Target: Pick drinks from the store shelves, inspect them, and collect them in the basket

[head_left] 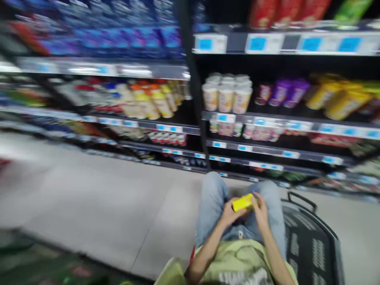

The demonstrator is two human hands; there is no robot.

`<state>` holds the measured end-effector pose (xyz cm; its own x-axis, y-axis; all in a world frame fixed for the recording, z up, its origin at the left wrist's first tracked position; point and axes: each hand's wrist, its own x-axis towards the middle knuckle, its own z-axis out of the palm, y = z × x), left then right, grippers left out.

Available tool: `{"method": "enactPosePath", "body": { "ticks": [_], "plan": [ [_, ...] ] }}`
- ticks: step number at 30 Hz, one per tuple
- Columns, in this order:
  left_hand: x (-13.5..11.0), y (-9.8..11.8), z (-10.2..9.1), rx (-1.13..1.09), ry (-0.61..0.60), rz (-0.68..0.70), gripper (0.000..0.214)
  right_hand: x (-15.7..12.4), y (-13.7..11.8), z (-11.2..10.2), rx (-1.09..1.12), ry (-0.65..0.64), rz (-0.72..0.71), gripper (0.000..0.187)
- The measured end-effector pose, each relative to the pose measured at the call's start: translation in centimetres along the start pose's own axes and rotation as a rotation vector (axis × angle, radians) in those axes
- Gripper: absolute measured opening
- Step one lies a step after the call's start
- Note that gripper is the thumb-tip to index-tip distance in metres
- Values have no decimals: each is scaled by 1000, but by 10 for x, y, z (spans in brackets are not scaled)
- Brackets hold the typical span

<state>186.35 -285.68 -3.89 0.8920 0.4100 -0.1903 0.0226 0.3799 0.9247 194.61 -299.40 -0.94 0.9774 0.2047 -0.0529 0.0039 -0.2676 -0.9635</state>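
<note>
Both of my hands hold a small yellow package (pixel 243 202) above my lap, in the lower middle of the head view. The fingers of my left hand (pixel 230 213) close round its left end. My right hand (pixel 260 206) grips its right end, where a dark blue patch shows. The package looks like a box, but blur hides its print and exact kind. Below the hands are my knees in light blue jeans (pixel 212 202).
Shelves ahead carry white-lidded cups (pixel 226 95), purple packs (pixel 296 92), yellow tubs (pixel 348 99) and bottles (pixel 160 101). A dark lidded case with a handle (pixel 311 241) stands at my right. Pale floor (pixel 103 194) stretches left.
</note>
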Motion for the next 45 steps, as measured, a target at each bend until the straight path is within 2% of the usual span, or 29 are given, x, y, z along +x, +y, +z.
{"method": "enactPosePath", "body": {
  "ticks": [2, 5, 8, 10, 13, 18, 36, 41, 45],
  "plan": [
    [13, 1, 2, 1, -54, -29, 77, 8, -9, 2, 166, 85, 72, 62],
    [26, -7, 6, -37, -141, -33, 96, 18, -12, 5, 355, 124, 148, 62],
    [24, -19, 8, -18, -286, -15, 113, 22, -12, 5, 450, 231, 144, 59],
    [20, -25, 10, 33, -330, -16, 119, 22, -13, 3, 484, 275, 134, 56],
    [16, -31, 14, 74, -319, -29, 120, 22, -14, -2, 495, 295, 130, 53],
    [15, -33, 15, 4, -337, -68, 118, 21, -8, -3, 487, 283, 121, 56],
    [13, -24, 17, -81, -324, -101, 114, 18, -10, -4, 504, 276, 147, 63],
    [15, -18, 14, -228, -335, -191, 113, 20, -2, -3, 564, 219, 215, 73],
    [17, -19, 13, -335, -287, -255, 105, 21, -1, -1, 643, 61, 210, 72]
  ]
}}
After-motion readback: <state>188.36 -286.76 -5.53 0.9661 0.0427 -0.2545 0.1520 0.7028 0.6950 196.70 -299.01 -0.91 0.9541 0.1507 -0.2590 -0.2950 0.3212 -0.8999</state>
